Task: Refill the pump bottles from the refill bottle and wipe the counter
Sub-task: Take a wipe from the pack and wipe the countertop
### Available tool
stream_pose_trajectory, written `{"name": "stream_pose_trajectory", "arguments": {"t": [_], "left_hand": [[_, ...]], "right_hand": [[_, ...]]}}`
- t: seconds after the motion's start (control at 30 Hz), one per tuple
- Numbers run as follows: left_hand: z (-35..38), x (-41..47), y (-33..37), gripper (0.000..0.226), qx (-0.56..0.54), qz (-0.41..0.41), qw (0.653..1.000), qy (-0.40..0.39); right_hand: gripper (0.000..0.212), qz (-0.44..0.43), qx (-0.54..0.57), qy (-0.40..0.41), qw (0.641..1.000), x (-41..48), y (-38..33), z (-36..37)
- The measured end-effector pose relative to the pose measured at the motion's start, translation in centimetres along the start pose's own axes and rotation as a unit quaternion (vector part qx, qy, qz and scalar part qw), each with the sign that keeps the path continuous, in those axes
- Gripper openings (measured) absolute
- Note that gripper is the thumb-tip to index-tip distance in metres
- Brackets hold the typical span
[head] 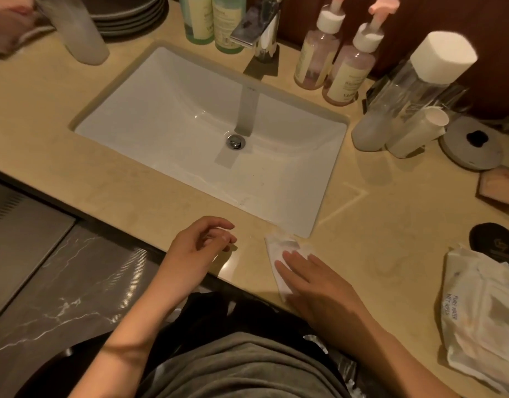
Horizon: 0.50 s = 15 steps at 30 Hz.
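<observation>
My right hand (319,285) lies flat with straight fingers on a white wet wipe (279,254), pressing it to the beige counter (132,193) just below the sink's front right corner. My left hand (200,242) hovers at the counter's front edge, fingers loosely curled, holding nothing. Two pink pump bottles (316,53) (352,70) stand at the back right of the sink. Two green bottles (216,21) stand behind the faucet. A tall clear refill bottle (405,90) with a white cap stands to the right of the pump bottles.
The white sink (167,116) fills the middle, with a chrome faucet (256,30) at its back. A wet-wipes pack (483,308) lies at the right edge. A paper cup (417,133), a round grey disc (471,145), stacked plates (127,12) and a frosted bottle (81,33) ring the counter.
</observation>
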<state>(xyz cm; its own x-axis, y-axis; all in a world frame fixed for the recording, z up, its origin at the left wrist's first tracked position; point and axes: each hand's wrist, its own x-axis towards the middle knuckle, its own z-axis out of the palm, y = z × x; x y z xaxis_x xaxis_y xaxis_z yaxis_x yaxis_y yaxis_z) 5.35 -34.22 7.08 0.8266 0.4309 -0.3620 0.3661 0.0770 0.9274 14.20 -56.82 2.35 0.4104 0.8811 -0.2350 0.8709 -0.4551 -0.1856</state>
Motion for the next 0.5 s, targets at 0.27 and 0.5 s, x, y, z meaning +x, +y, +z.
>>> {"name": "stream_pose_trajectory", "arguments": {"t": [0.27,0.5], "left_hand": [[-1.6,0.1,0.0,0.017,-0.009,0.001,0.997,0.075],[-2.0,0.3,-0.1,0.019,-0.015,0.007,0.994,0.112]], "right_hand": [[0.063,-0.065,-0.039,0.0,0.997,7.4,-2.1,-1.7],[0.064,-0.154,-0.063,-0.01,0.986,5.9,-3.1,-0.3]]}}
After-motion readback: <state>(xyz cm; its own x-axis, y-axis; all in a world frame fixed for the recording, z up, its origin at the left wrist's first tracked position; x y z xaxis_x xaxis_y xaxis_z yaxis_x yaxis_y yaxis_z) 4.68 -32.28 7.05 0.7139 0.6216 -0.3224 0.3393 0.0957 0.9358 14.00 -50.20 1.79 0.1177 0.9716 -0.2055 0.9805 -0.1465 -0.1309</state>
